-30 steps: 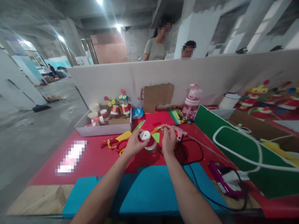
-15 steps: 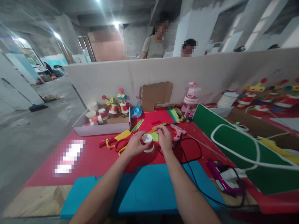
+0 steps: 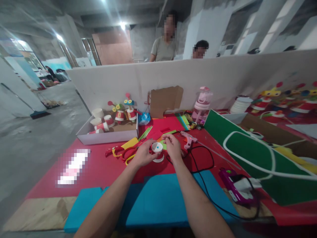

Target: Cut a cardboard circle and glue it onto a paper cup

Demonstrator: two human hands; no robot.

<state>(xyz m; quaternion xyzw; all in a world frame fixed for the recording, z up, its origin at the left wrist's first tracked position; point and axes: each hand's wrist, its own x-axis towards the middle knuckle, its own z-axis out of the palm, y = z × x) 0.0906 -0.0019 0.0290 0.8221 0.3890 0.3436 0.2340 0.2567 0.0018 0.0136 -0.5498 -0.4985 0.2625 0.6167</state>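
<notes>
My left hand [image 3: 143,154] is wrapped round an upside-down red and white paper cup [image 3: 158,152] with a small blue dot on its white base. My right hand [image 3: 173,147] is just right of the cup, its fingers pinched at the cup's top edge on something too small to make out. Both hands hover over the red sheet [image 3: 106,168] in the middle of the table. Red and yellow scissors [image 3: 123,153] lie just left of my left hand. A pink glue gun [image 3: 188,139] lies right of my right hand, its black cord [image 3: 203,165] looping toward me.
A white box [image 3: 109,132] with paper cups and finished cup figures stands at the back left. Blue foam sheets [image 3: 158,201] lie near me. A purple glue gun [image 3: 235,188], a green board [image 3: 250,158] and a pink bottle [image 3: 203,102] are on the right. Two people stand behind the white partition [image 3: 198,79].
The cup has come down closer to the table and turned more upright. My right hand has drawn in from the glue gun side to the cup's top.
</notes>
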